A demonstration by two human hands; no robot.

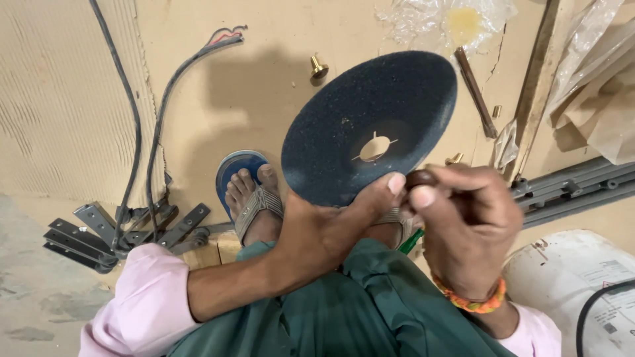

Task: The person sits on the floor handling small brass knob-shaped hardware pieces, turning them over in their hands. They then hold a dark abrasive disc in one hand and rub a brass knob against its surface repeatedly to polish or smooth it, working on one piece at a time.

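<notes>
**Both hands on a dark abrasive disc over the lap**

From my seat at the remote feed, I see the left hand [331, 228] pinching the near edge of a round, dark grey abrasive sanding disc [370, 122] with a centre hole cut with small slits. The thumb presses on the disc's face and the fingers are hidden behind it, so that hand is clamped on the disc. The disc stands tilted, its face towards the camera, above the knees and the floor beyond.

The right hand [466, 228] is closed in a loose fist right beside the left thumb, its fingertips gripping a small dark brown rounded piece [420, 178] at the disc's near rim. I cannot tell whether that piece touches the disc. An orange thread band circles the right wrist.

As for containers, a crumpled clear plastic bag [446, 20] lies on the far side, with a yellowish smear inside it; what else it holds I cannot tell. A white drum-like container [569, 277] sits near right, its contents out of view.

On the left, flat grey metal brackets [99, 235] lie in a fan, with dark cables [142, 119] running over them. A small brass fitting [319, 67] rests far of the disc. A foot in a blue sandal [248, 188] shows just left of the disc.
</notes>
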